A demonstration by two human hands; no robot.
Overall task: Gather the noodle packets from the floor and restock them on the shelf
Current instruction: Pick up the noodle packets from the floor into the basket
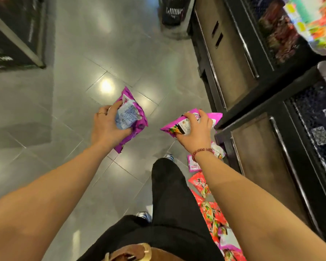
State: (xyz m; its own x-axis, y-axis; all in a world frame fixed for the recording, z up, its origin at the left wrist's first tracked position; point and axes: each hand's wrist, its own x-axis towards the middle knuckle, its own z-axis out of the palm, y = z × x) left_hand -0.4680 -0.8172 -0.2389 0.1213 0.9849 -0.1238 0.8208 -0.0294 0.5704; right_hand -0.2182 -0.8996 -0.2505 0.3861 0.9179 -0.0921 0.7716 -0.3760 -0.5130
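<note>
Over the floor, two purple noodle packets, likely light and crackly, are gripped round the middle by curled fingers of left hand and right hand.

Shop aisle; dark shelving stocked with packaged goods; tiled floor

floor: grey tiles | lying: red noodle packets, purple noodle packet | along shelf foot

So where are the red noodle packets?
The red noodle packets lie on the floor, lower right in the head view, between the black trouser leg and the shelf unit's base, below the right forearm.
</note>
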